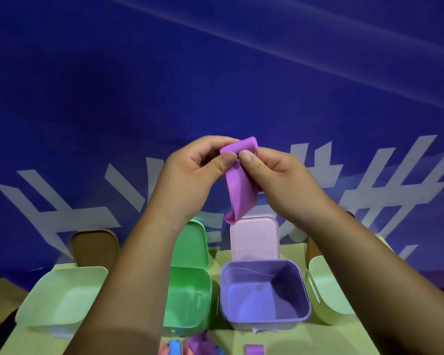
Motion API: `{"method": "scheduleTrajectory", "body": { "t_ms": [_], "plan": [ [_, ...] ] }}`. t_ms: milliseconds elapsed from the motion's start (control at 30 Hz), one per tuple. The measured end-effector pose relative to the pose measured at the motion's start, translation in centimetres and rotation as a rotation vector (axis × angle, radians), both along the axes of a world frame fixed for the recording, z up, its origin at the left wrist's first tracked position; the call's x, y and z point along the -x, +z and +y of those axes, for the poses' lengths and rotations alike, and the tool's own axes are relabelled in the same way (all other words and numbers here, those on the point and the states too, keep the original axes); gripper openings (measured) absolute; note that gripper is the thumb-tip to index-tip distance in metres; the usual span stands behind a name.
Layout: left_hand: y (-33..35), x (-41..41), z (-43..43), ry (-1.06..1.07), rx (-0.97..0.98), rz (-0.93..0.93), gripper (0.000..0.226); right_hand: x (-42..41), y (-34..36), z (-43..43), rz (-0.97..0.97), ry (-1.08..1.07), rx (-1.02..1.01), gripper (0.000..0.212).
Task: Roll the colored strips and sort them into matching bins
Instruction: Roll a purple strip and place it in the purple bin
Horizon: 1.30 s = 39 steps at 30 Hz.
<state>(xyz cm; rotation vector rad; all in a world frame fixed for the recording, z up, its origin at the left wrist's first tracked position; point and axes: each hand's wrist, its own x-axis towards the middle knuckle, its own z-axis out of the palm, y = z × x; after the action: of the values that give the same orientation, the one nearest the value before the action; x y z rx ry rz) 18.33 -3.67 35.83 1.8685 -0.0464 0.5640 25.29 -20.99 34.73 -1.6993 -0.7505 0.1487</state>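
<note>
A purple strip (239, 190) hangs in the air above the bins, its top end curled into a small roll. My left hand (190, 172) and my right hand (274, 172) both pinch that rolled end between thumb and fingers. The loose tail dangles down to just above the pink lid (254, 239). Directly below stands the open purple bin (264, 290), which looks empty. Left of it is the open green bin (187, 298). More strips, pink, blue and purple (200, 345), lie at the table's near edge.
A pale green bin (62, 298) stands at the left with a brown lid (92, 247) behind it. Another pale yellow-green bin (328, 290) is at the right. A short purple piece (254, 349) lies in front of the purple bin. A blue banner fills the background.
</note>
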Motion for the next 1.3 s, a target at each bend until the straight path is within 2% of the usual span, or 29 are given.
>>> {"method": "scheduleTrajectory", "body": {
  "t_ms": [133, 233, 467, 667, 833, 933, 1033, 1200, 1300],
  "plan": [
    [0.3, 0.0, 0.0, 0.046, 0.084, 0.028, 0.017, 0.1, 0.2, 0.0, -0.001, -0.011, 0.043, 0.029],
    [0.5, 0.1, 0.5, 0.101, -0.053, 0.038, 0.015, 0.1, 0.3, 0.1, -0.002, -0.012, 0.085, 0.032],
    [0.9, 0.5, 0.5, 0.121, -0.209, 0.056, 0.008, 0.0, 0.3, 0.4, 0.048, -0.042, 0.068, 0.036],
    [0.7, 0.3, 0.5, 0.137, -0.214, 0.052, 0.008, 0.0, 0.2, 0.6, 0.05, -0.076, 0.063, 0.041],
    [0.8, 0.1, 0.4, 0.102, -0.094, 0.039, 0.017, -0.1, 0.3, 0.9, 0.103, -0.136, -0.024, 0.04],
    [0.8, 0.1, 0.2, 0.092, -0.034, 0.039, 0.021, -0.1, 0.1, 1.1, 0.08, -0.156, -0.01, 0.045],
    [0.6, 0.0, 0.0, 0.089, 0.053, 0.037, 0.025, 0.0, 0.0, 1.1, 0.082, -0.15, -0.02, 0.036],
    [0.4, -0.1, -0.5, 0.021, 0.361, 0.05, 0.031, 0.1, 0.2, 1.2, 0.137, -0.125, -0.139, 0.03],
    [0.3, -0.2, -0.7, -0.031, 0.487, 0.055, 0.024, 0.2, 0.3, 1.2, 0.141, -0.131, -0.168, 0.028]
  ]
}}
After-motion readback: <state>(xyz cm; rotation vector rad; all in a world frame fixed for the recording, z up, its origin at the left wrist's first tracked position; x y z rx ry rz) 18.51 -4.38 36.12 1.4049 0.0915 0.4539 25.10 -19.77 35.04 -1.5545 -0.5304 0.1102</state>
